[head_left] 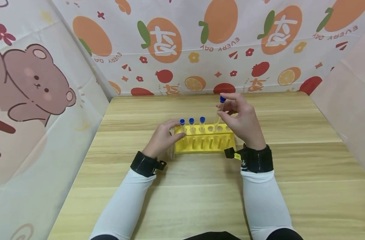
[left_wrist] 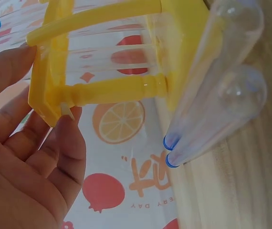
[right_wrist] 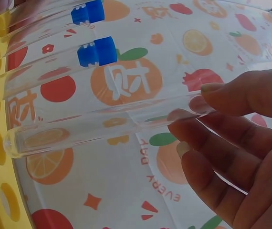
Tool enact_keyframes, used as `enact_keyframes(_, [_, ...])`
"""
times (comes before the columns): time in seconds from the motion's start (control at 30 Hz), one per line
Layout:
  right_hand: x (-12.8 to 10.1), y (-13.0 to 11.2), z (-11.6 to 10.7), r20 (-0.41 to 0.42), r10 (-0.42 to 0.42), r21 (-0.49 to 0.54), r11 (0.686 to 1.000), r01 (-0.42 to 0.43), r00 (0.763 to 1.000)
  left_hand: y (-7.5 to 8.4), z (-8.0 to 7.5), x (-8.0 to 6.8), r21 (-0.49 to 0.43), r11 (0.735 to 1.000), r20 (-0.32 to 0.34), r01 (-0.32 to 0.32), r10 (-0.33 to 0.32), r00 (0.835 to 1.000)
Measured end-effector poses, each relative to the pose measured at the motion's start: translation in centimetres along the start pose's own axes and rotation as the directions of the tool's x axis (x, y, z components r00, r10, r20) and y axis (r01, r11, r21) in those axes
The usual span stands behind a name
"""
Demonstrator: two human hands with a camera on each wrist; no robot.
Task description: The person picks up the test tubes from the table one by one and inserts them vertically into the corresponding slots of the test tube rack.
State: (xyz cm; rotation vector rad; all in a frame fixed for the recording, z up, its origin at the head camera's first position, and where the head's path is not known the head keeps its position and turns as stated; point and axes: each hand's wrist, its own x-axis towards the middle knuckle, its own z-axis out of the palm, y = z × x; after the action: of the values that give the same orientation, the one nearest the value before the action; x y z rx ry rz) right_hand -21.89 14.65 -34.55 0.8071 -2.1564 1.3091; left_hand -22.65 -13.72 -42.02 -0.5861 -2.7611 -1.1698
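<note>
Item: yellow tube rack (head_left: 204, 143), standing near the middle of the worktop (head_left: 200, 200), long side facing the person.

- Right hand (head_left: 243, 121): just above the rack's right half, fingers (right_wrist: 207, 121) pinching a clear blue-capped tube (head_left: 219, 111). The tube's rounded bottom sits right at the rack's top plate; whether it has entered a hole cannot be told. Its cap lies outside the right wrist view.
- Left hand (head_left: 162, 136): at the rack's left end, fingers (left_wrist: 64, 143) curled against the end post and the corner of the top plate, pressing on it.
- 3 capped tubes (head_left: 192, 125): upright in the rack's back row, left part. Their lower ends blur behind the yellow front.
- 2 loose tubes (left_wrist: 212, 109): lying together on the worktop just left of the rack, touching its end wall; largely hidden by the left hand in the head view.

Surface: pale wood-grain planks. Surround: printed cloth backdrop (head_left: 200, 43) with oranges behind the rack, a bear-print panel (head_left: 35, 86) to its left, a plain pink panel to its right, cut off by the frame edge.
</note>
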Motion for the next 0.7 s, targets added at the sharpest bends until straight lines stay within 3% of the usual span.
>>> enact_keyframes(0.7, [0.03, -0.08, 0.14, -0.001, 0.015, -0.029, 0.999, -0.015, 1.0, -0.15, 0.29, 0.15, -0.033, 0.998, 0.014, 0.046, -0.046, 0.999])
